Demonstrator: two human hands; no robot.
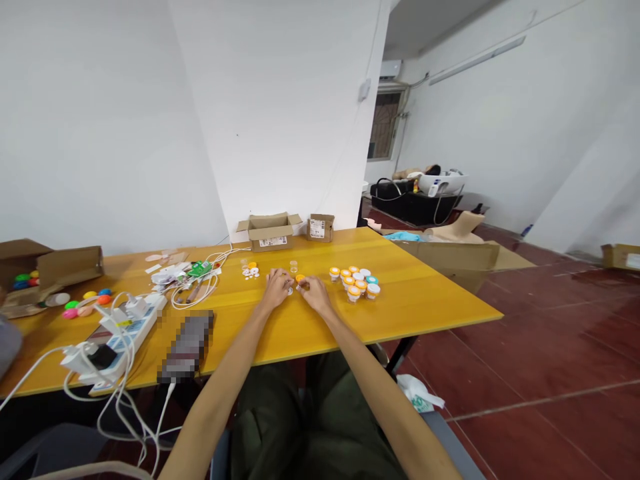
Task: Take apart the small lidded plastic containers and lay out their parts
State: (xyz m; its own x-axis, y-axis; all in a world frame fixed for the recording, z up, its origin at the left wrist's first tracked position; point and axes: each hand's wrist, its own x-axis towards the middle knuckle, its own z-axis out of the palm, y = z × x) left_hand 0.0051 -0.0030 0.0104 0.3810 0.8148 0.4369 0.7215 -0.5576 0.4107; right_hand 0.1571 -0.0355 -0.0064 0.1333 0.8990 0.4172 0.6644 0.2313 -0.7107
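Note:
My left hand [276,288] rests low over the wooden table, its fingers bent together, and what they hold, if anything, is too small to name. A small white ring-like piece [290,291] shows at its fingertips. Close by on the right, my right hand [315,295] has its fingers closed at an orange lid [300,278]. Just beyond both hands stands a clear open jar [293,266]. Left of them lie several small white discs [251,272] with another orange lid [253,265]. To the right, several lidded clear jars [353,291] stand grouped, with orange, white and teal lids.
An open cardboard box [270,233] and a smaller box [321,228] stand against the wall. Tangled white cables with a green circuit board [200,269] lie on the left. Nearer are a power strip [127,343], a pixelated dark phone-like object [187,347] and colored balls [90,295].

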